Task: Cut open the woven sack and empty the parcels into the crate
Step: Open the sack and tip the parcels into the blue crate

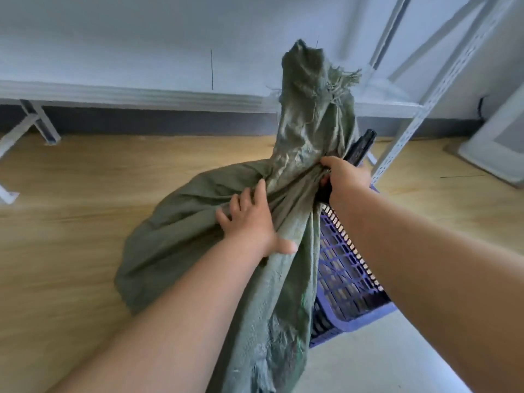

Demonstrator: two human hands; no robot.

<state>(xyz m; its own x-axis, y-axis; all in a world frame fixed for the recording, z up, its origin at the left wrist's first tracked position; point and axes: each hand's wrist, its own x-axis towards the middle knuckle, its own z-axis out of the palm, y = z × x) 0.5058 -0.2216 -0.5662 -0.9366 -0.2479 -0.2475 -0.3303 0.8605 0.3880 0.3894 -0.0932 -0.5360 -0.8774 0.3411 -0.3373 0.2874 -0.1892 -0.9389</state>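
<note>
A dull green woven sack (198, 222) fills the middle of the view, bunched and raised over a blue slatted crate (348, 279). Its frayed end (337, 80) sticks up toward the wall. My left hand (249, 219) lies on the cloth with the fingers spread and the thumb out to the right. My right hand (344, 177) grips a gathered fold of the sack at the crate's far rim. A black object (363, 146) pokes out just beyond that hand; what it is cannot be told. The sack hides the crate's inside, and no parcels show.
The crate stands on a pale grey surface (382, 358) at the lower right. Wooden floor (71, 222) spreads to the left. White metal shelving (402, 143) rises behind the crate, its low shelf edge (127, 95) running along the wall. A white panel (499, 143) leans at the right.
</note>
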